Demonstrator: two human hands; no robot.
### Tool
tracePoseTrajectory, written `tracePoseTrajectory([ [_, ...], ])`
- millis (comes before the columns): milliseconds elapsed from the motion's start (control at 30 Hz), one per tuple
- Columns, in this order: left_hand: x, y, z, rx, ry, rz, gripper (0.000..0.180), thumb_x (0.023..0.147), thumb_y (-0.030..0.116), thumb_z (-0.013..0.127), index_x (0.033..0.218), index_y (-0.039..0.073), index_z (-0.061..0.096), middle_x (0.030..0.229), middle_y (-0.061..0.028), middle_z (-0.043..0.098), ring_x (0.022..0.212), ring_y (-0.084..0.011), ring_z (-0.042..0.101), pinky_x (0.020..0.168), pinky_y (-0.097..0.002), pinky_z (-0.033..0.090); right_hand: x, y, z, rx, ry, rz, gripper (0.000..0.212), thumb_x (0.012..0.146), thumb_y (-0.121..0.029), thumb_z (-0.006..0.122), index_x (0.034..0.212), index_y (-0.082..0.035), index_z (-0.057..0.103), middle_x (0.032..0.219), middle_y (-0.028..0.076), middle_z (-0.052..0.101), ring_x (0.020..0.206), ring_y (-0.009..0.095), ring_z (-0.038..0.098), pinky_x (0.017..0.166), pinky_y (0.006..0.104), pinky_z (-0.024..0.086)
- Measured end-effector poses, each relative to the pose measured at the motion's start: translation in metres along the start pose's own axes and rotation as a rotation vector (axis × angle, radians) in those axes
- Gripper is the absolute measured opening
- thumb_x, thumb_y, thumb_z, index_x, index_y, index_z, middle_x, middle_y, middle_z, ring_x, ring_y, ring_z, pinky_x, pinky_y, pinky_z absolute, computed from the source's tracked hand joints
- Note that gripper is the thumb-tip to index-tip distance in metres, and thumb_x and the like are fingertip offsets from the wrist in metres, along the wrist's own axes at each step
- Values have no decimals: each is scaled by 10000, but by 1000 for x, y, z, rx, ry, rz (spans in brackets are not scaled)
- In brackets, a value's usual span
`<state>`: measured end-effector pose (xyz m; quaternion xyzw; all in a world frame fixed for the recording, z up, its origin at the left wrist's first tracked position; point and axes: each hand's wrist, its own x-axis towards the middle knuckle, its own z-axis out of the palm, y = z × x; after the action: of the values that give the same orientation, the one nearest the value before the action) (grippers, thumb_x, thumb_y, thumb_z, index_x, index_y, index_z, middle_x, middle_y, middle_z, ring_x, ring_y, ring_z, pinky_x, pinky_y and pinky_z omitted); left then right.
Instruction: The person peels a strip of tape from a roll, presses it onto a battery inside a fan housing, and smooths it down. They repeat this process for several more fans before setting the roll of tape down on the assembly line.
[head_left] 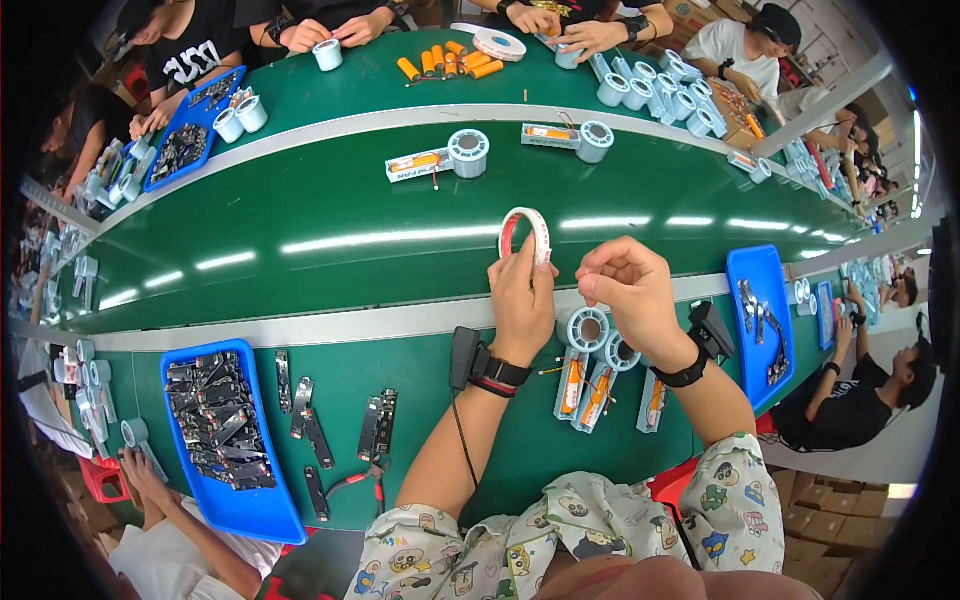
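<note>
My left hand grips a roll of white tape with a red inner ring, held upright above the grey rail. Just to its right, my right hand is raised with thumb and fingertips pinched together. Whatever sits between those fingertips is too small to make out. Below and between my wrists, light blue handheld fan bodies lie on the green table, their handles open. An orange battery with thin wires shows in one handle. Another fan handle is partly covered by my right forearm.
A blue tray of black circuit boards stands left, with loose boards and red-handled pliers beside it. Another blue tray is at right. Two fan bodies rest on the green belt. Co-workers sit around.
</note>
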<state>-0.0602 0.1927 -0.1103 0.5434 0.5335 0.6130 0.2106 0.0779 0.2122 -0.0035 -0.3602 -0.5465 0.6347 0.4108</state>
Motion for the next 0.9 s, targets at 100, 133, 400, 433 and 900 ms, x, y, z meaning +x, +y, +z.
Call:
tracePoseTrajectory([
  [100, 0, -1, 1, 8, -12, 1, 408, 964, 108, 483, 1353, 7, 555, 810, -37, 666, 814, -221, 619, 915, -398, 386, 0, 1, 2, 30, -7, 41, 160, 888, 31, 687, 1030, -2, 620, 930, 106, 679, 765, 148, 647, 653, 273, 528],
  [133, 0, -2, 1, 12, -17, 2, 403, 962, 108, 486, 1346, 8, 560, 807, -38, 667, 812, -223, 619, 916, -397, 388, 0, 1, 2, 44, -11, 60, 152, 905, 18, 674, 1045, -1, 619, 921, 103, 674, 756, 146, 640, 652, 272, 524],
  [400, -2, -1, 1, 23, -25, -1, 398, 949, 105, 498, 1328, 8, 571, 794, -43, 669, 809, -229, 619, 916, -399, 388, 0, 8, 0, 1, -85, 38, 160, 1005, -75, 560, 1149, -18, 603, 781, 29, 547, 634, 94, 487, 560, 232, 392],
  [433, -1, -1, 1, 23, -25, -1, 398, 949, 105, 498, 1328, 8, 571, 794, -43, 669, 809, -229, 619, 916, -399, 388, 1, 9, -1, 1, -86, 39, 160, 1005, -75, 560, 1149, -18, 603, 781, 29, 547, 634, 94, 487, 560, 232, 392],
  [900, -3, -2, 2, -15, -49, -63, 403, 971, 168, 515, 1334, -2, 560, 822, -63, 709, 920, -265, 620, 988, -402, 378, 8, 8, 2, -31, 132, -15, 199, 1005, -84, 565, 1191, -24, 600, 852, 48, 600, 626, 89, 527, 548, 227, 417],
])
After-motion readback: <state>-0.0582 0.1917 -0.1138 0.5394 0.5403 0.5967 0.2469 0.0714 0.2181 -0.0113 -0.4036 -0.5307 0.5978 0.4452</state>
